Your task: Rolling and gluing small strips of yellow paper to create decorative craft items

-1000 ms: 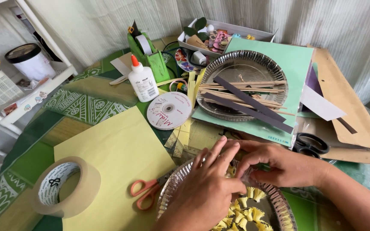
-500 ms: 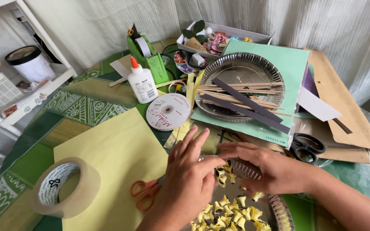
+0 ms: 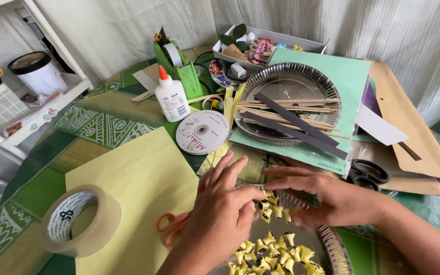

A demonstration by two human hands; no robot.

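My left hand [image 3: 225, 206] and my right hand [image 3: 327, 196] meet over the far rim of a silver foil plate [image 3: 334, 249] near the table's front. The plate holds several small yellow paper flowers [image 3: 273, 252] with dark centres. Fingers of both hands pinch a small yellow flower [image 3: 267, 208] between them at the plate's rim. Orange-handled scissors [image 3: 171, 226] lie on a yellow paper sheet [image 3: 138, 183] just left of my left hand.
A roll of clear tape [image 3: 72, 219] sits at front left. Behind are a disc [image 3: 202, 132], a white glue bottle [image 3: 171, 97], a green tape dispenser [image 3: 179, 69], a second foil plate with sticks and dark strips [image 3: 289, 104], black scissors [image 3: 367, 173], and a box of craft bits [image 3: 260, 48].
Both hands have slid back toward me and lifted off the plate, uncovering the yellow flowers. They now pinch one flower at the far rim.
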